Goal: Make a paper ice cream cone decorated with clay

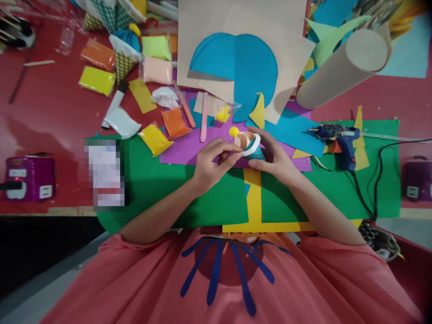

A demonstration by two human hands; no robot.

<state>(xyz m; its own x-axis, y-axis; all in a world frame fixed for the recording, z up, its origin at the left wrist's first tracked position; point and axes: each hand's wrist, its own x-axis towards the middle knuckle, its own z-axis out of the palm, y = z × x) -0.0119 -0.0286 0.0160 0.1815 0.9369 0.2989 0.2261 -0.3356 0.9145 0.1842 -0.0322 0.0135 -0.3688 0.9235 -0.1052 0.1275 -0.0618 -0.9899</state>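
Observation:
Between my two hands is a small paper cone [257, 154] with a blue-green gridded outside and a thick white clay rim [255, 145]. Brown and cream pieces show inside its opening, and a yellow ball [234, 131] sits at its left edge. My left hand [213, 163] is closed, thumb and fingertips pinching the left end of the white rim. My right hand [275, 155] wraps the cone from the right, thumb in front and fingers behind. Purple paper [189, 146] lies beneath, over a green sheet [162, 193].
A blue glue gun [346, 146] with a trailing cord lies right. Clay packets, including a yellow one [155, 139] and an orange one [175, 122], spread left, near a marker [116, 102] and a blurred phone [107, 173]. A big cardboard tube [342, 67] leans at the back right.

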